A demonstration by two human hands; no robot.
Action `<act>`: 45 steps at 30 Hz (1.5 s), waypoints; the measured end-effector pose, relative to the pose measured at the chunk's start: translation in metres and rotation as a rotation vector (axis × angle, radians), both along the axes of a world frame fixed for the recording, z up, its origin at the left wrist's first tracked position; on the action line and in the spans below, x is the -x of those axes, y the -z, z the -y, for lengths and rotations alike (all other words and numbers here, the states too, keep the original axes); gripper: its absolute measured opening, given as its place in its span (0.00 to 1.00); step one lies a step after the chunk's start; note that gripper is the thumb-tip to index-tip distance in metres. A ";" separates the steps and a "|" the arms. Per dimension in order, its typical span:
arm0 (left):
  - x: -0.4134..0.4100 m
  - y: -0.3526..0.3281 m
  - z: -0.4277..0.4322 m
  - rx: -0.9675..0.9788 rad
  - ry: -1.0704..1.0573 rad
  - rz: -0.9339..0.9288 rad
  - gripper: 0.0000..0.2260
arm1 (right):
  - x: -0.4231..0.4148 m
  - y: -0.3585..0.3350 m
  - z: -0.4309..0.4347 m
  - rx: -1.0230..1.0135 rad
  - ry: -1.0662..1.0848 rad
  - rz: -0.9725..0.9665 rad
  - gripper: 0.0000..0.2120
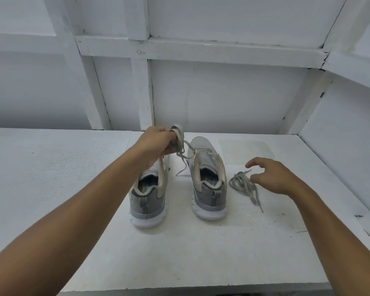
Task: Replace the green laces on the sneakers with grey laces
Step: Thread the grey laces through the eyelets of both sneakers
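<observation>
Two grey and white sneakers stand side by side on the white table [51, 178], heels toward me. My left hand [156, 144] is raised over the left sneaker [149, 199] and grips a bunched pale lace [177, 137]; one strand runs from it across to the right sneaker [208, 180], and a loose end hangs down between the shoes. A loose bundle of grey laces [242, 184] lies on the table just right of the right sneaker. My right hand [271, 176] hovers beside that bundle with fingers spread and relaxed, holding nothing.
A white wall with raised white beams stands behind the table, and a white side wall [340, 146] closes in the right side. A yellowish stain [246, 150] marks the table behind the grey bundle.
</observation>
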State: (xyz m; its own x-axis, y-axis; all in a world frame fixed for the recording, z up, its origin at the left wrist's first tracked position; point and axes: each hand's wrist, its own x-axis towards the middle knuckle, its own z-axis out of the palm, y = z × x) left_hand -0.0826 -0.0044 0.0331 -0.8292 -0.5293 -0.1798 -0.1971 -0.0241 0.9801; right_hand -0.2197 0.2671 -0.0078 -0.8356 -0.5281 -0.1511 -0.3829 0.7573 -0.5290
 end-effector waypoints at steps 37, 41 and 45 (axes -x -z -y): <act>-0.005 -0.029 0.022 1.185 0.340 0.348 0.18 | -0.045 -0.042 0.143 0.148 -0.224 -0.119 0.17; -0.006 -0.042 0.025 1.134 0.538 0.414 0.18 | -0.046 -0.043 0.148 0.473 -0.295 0.121 0.09; -0.006 -0.047 0.028 1.091 0.545 0.374 0.16 | -0.047 -0.038 0.151 0.555 -0.269 0.117 0.02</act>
State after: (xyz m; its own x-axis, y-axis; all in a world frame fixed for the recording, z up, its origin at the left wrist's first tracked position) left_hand -0.0769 -0.0324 0.0806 -0.9779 -0.1575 -0.1372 -0.1945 0.9263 0.3227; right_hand -0.1728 0.1163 0.0304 -0.6571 -0.7435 0.1239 -0.4378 0.2426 -0.8657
